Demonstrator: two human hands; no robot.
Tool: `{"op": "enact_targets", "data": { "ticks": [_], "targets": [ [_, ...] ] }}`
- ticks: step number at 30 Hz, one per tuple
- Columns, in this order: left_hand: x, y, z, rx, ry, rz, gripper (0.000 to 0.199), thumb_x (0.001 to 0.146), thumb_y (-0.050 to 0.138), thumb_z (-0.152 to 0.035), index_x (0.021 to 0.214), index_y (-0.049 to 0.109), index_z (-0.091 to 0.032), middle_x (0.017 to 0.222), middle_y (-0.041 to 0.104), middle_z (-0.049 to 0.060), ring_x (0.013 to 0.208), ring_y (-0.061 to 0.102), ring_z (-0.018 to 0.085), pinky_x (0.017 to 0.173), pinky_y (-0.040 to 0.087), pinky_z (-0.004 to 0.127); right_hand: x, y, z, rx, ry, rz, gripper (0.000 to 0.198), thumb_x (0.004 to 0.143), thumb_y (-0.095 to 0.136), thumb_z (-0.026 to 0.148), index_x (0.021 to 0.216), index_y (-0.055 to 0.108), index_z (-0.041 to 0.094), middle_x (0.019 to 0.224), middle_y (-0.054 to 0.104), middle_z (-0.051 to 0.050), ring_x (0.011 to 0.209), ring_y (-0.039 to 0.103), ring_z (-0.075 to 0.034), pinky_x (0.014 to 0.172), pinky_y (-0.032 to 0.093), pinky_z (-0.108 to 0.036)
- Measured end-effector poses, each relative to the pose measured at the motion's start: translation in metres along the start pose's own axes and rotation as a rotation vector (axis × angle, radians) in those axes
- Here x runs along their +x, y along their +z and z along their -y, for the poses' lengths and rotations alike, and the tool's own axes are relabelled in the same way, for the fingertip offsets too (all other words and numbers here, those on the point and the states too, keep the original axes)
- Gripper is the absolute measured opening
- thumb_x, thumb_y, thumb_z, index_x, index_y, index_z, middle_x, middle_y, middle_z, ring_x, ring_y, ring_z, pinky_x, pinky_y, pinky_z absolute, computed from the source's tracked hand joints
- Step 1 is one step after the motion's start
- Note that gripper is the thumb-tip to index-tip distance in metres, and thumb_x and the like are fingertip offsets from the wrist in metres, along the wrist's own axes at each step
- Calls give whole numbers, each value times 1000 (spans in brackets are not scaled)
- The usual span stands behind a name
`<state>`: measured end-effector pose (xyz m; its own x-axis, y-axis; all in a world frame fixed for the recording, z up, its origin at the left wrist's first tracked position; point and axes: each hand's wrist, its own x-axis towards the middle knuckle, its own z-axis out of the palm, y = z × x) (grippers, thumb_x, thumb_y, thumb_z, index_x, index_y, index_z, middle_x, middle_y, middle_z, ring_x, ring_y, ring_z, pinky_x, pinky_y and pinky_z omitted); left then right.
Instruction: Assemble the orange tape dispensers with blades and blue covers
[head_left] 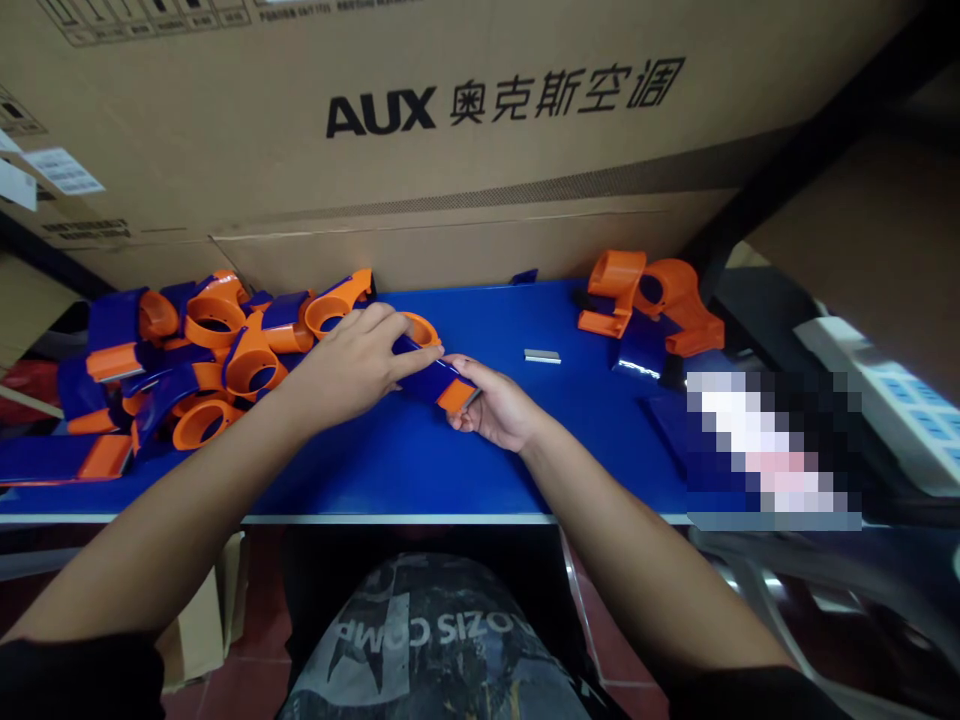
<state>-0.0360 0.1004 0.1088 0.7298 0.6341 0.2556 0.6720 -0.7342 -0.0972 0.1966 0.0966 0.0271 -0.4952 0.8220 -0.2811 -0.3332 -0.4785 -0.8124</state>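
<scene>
An orange-and-blue tape dispenser [427,378] is held between my two hands above the blue tabletop. My left hand [360,355] grips its ring end from above, with fingers covering part of the orange ring. At the opposite end, the fingers of my right hand [496,405] close around the orange tip, where a grey metal edge shows. A short serrated metal strip [542,356] lies flat on the table, to the right and a little beyond my right hand.
Several similar dispensers [214,322] are heaped at the left. Orange dispenser frames [679,300] and a blue cover piece [640,348] sit at the right. A large cardboard box [480,200] stands behind the blue table [420,480]. A pixelated patch hides part of the right side.
</scene>
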Motion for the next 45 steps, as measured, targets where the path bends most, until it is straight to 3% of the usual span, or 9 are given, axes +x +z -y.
{"op": "enact_targets", "data": {
  "ticks": [8, 16, 27, 32, 35, 38, 41, 43, 45],
  "targets": [
    [-5, 8, -10, 88, -52, 0, 53, 99, 57, -19, 149, 56, -36, 126, 59, 14, 120, 51, 33, 98, 44, 53, 0, -1, 0, 14, 22, -21, 30, 94, 70, 49, 107, 61, 23, 62, 70, 0, 49, 67, -15, 42, 52, -21],
    [-8, 12, -12, 88, -76, -26, 51, 100, 57, -21, 148, 56, -37, 130, 59, 13, 123, 50, 32, 103, 43, 52, 5, -6, -3, 14, 89, 53, 46, 92, 66, 64, 93, 66, 18, 59, 69, -4, 47, 67, -15, 38, 50, -19],
    [-9, 11, -11, 61, -75, -7, 53, 101, 56, -21, 150, 54, -40, 137, 58, 13, 128, 49, 34, 105, 42, 55, 4, -3, -1, 82, 78, 33, 35, 87, 74, 49, 105, 61, 23, 64, 71, -1, 48, 68, -17, 39, 50, -21],
    [-19, 13, -35, -52, -260, -141, 64, 92, 65, -22, 153, 50, -36, 157, 43, 14, 144, 38, 41, 114, 35, 65, 2, -2, 3, 134, 52, 20, 31, 86, 76, 42, 104, 57, 26, 64, 70, 2, 48, 68, -16, 42, 51, -20],
    [-25, 27, -70, -221, -518, -401, 69, 88, 72, -33, 153, 50, -29, 156, 42, 17, 144, 41, 41, 116, 37, 63, 1, -1, 4, 141, 62, 42, 30, 88, 75, 45, 102, 61, 23, 67, 73, 0, 49, 68, -15, 41, 51, -19],
    [-21, 48, -108, -618, -896, -656, 63, 92, 69, -44, 148, 51, -22, 136, 58, 17, 121, 61, 30, 100, 54, 46, 2, -1, 4, 126, 86, 48, 32, 91, 72, 49, 98, 66, 18, 68, 74, -4, 49, 68, -14, 40, 51, -18],
    [-7, 64, -128, -1125, -1127, -643, 42, 94, 66, -53, 120, 66, -20, 108, 71, 10, 93, 71, 21, 84, 58, 34, 3, -2, 3, 114, 108, 53, 35, 93, 68, 50, 93, 70, 15, 66, 73, -6, 51, 69, -15, 42, 52, -18],
    [3, 71, -128, -1382, -1181, -663, 37, 92, 69, -54, 101, 69, -19, 93, 72, 6, 81, 71, 17, 78, 57, 30, 3, -3, 3, 105, 116, 62, 37, 95, 65, 50, 89, 71, 14, 66, 74, -8, 52, 69, -15, 43, 54, -18],
    [10, 74, -124, -1557, -1202, -750, 36, 87, 76, -52, 94, 68, -18, 87, 72, 3, 77, 69, 15, 76, 56, 29, 3, -3, 3, 106, 112, 66, 39, 97, 62, 51, 88, 71, 14, 67, 75, -9, 53, 70, -15, 43, 54, -18]
  ]
}}
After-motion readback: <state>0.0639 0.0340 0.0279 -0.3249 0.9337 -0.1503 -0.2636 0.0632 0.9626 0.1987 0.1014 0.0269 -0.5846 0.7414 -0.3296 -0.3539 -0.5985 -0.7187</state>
